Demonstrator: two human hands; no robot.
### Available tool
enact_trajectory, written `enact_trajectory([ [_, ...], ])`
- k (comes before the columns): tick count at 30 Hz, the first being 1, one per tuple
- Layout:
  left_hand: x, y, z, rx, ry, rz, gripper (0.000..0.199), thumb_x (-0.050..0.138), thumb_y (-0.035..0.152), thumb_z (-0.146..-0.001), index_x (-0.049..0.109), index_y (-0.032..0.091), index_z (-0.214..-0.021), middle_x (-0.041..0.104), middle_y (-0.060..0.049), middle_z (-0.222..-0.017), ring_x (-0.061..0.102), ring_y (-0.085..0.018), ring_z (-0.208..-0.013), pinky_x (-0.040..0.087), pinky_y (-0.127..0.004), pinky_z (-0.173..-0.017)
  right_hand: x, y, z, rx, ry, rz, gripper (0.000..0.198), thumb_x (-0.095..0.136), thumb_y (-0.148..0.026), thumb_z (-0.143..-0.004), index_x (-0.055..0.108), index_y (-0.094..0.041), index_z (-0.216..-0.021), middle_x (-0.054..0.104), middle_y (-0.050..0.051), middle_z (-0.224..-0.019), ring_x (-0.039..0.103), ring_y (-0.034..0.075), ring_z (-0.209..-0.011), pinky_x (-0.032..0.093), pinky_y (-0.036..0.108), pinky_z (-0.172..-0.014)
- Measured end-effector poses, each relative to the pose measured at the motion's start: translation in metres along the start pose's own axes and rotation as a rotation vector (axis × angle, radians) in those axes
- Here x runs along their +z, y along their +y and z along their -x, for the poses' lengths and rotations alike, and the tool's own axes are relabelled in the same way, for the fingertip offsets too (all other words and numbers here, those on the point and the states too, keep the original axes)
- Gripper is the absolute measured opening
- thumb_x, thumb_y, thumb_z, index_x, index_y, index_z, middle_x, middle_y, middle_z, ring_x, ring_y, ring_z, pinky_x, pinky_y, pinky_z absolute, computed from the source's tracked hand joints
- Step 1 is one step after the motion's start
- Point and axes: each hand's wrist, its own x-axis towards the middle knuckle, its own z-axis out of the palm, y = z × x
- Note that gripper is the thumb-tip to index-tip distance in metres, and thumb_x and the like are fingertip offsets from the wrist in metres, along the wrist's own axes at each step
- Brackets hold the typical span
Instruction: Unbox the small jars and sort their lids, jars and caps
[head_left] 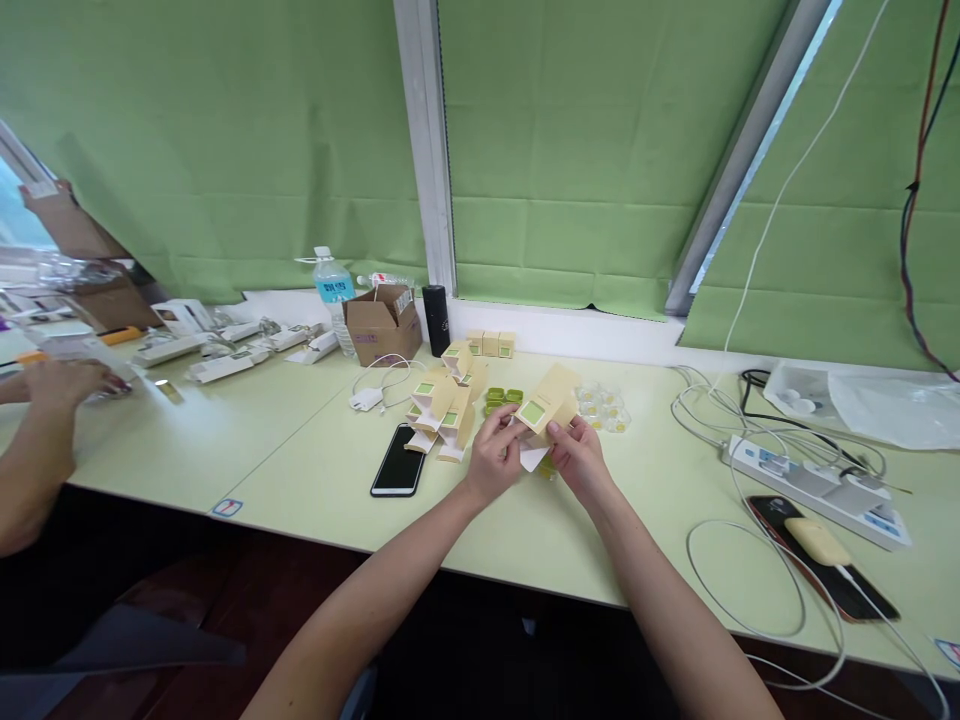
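Between my two hands is a partly unfolded yellow paper box (551,398) with a green square on it and a white inner flap. My left hand (495,455) grips its left side, fingers closed on the card. On the right edge, my right hand (581,455) pinches the same box. Just behind lie small green containers (504,398), some of them partly hidden by the box. Clear round plastic pieces (604,407) sit to the right of these. To the left is a loose pile of similar opened boxes (444,405).
A black phone (399,462) lies left of my hands. Closed small boxes (491,344), a black cylinder (436,320), a cardboard box (382,328) and a water bottle (334,295) stand behind. On the right are a power strip (817,490), cables and another phone (825,560). A co-worker's hand (67,382) works at left.
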Motion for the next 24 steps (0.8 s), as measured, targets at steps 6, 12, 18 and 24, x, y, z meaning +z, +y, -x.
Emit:
enact_trajectory([
  [6,0.0,0.005,-0.003,-0.212,0.023,0.287,0.015,0.057,0.033,-0.096,0.067,0.022,-0.1,0.065,-0.012,-0.121,0.065,-0.026,-0.107,0.057,-0.042,-0.086,-0.007,-0.004,-0.004,0.008,0.073,-0.019,0.051,0.094,-0.034,-0.062,0.071,-0.021,-0.106,0.081,0.009,-0.101,0.078,0.029,-0.09,0.065,0.042,-0.079],
  [12,0.0,0.003,-0.007,-0.462,-0.069,0.569,0.048,0.068,0.055,-0.088,0.048,0.024,-0.118,0.065,-0.002,-0.089,0.06,-0.013,-0.064,0.049,-0.023,-0.052,-0.01,0.003,-0.003,-0.033,0.159,0.14,0.045,0.093,-0.032,-0.06,0.074,-0.018,-0.099,0.082,0.009,-0.095,0.077,0.028,-0.081,0.063,0.04,-0.071],
  [18,-0.005,0.004,-0.013,-0.614,-0.175,0.442,0.046,0.072,0.062,-0.081,0.06,0.018,-0.084,0.061,0.001,-0.064,0.052,-0.01,-0.046,0.043,-0.023,-0.043,-0.01,0.006,-0.002,-0.073,0.168,0.244,0.035,0.088,-0.033,-0.063,0.076,-0.019,-0.092,0.081,0.007,-0.091,0.076,0.026,-0.076,0.06,0.039,-0.07],
  [24,-0.009,0.003,-0.019,-0.696,-0.167,0.458,0.052,0.075,0.066,-0.074,0.052,0.02,-0.071,0.056,0.005,-0.05,0.05,-0.011,-0.035,0.038,-0.024,-0.035,-0.003,0.004,-0.001,-0.091,0.146,0.295,0.039,0.087,-0.042,-0.067,0.073,-0.02,-0.095,0.081,0.007,-0.092,0.074,0.024,-0.073,0.06,0.036,-0.066],
])
